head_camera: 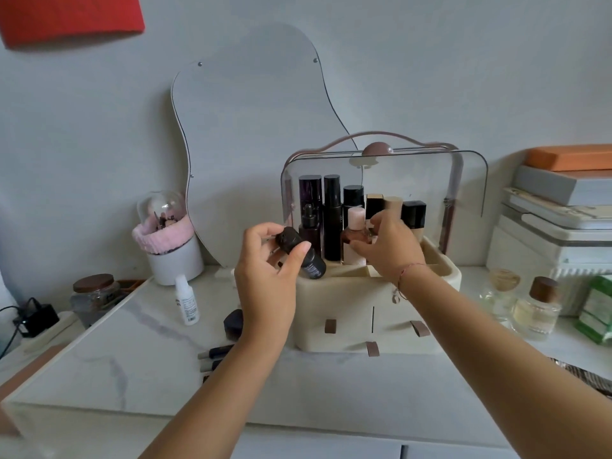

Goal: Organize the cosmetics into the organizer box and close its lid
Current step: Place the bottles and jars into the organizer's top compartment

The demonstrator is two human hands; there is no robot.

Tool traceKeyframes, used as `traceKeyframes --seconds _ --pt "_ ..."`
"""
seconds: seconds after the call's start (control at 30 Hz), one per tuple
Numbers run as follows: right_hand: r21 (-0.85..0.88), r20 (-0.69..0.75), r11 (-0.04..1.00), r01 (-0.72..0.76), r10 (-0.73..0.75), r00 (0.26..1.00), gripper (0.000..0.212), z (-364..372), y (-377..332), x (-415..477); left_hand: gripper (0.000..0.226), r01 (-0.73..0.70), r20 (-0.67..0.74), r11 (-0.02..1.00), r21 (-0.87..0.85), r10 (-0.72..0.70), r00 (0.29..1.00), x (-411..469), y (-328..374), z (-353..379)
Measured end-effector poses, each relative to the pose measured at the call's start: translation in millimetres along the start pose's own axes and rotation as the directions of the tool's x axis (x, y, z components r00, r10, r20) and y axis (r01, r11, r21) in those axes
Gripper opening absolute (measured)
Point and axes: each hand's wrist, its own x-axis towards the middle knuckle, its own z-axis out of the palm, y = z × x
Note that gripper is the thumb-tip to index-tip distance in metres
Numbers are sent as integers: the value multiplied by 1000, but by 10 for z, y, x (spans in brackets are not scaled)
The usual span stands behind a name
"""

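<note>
The cream organizer box (pixel 443 276) stands on the table with its clear lid (pixel 463 180) swung up. Several dark and beige bottles stand inside. My left hand (pixel 268 276) grips a small black bottle (pixel 304 256), tilted, at the box's left edge. My right hand (pixel 387 246) reaches into the box and pinches a pink-capped bottle (pixel 356 236) of peach liquid. On the table to the left lie a small white bottle (pixel 187 301), a dark compact (pixel 233 324) and some thin pencils (pixel 215 354).
A wavy mirror (pixel 251 134) leans on the wall behind. A white brush pot with a pink band (pixel 169 246) and a lidded jar (pixel 94 294) stand at the left. Perfume bottles (pixel 535 309) and stacked boxes (pixel 556 220) fill the right.
</note>
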Motion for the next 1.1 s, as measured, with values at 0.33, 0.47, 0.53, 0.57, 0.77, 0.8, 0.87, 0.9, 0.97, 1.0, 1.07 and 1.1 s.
traceKeyframes --seconds 0.33,0.47,0.53,0.57,0.77,0.8,0.87,0.9,0.97,1.0,1.07,1.1 --pt "309 185 874 375 -442 878 41 -254 -377 -379 28 -60 79 995 -74 66 995 17 143 229" --pt "296 107 874 386 -432 896 35 -236 -383 -239 29 -113 139 994 9 111 984 49 158 263" --pt "247 43 909 335 -356 934 46 -220 -362 -121 32 -162 197 978 130 135 971 16 34 213" --pt "213 21 928 305 -316 948 52 -199 -345 -61 29 -176 231 967 183 131 964 -15 -63 180" --pt "97 -50 970 222 -218 975 43 72 -301 24 16 -199 344 914 352 71 936 -162 -629 -46" --pt "72 -52 973 221 -217 975 40 115 -292 2 18 -202 357 916 347 70 931 -164 -655 -67" --pt "38 -50 976 216 -214 976 36 176 -282 -27 20 -201 381 921 334 62 922 -160 -675 -85" --pt "30 -55 977 212 -211 976 35 191 -286 -33 21 -202 389 923 328 63 919 -161 -679 -87" --pt "19 -61 980 198 -196 979 37 202 -309 -35 22 -212 396 925 316 74 915 -165 -688 -87" --pt "15 -61 982 190 -189 980 36 203 -322 -37 23 -214 397 925 314 77 914 -169 -693 -86" --pt "1 -72 980 198 -198 978 25 205 -343 -40 23 -216 395 926 310 81 915 -175 -703 -88" --pt "-14 -76 978 207 -208 975 17 205 -350 -39 24 -215 393 927 308 81 916 -177 -705 -88"
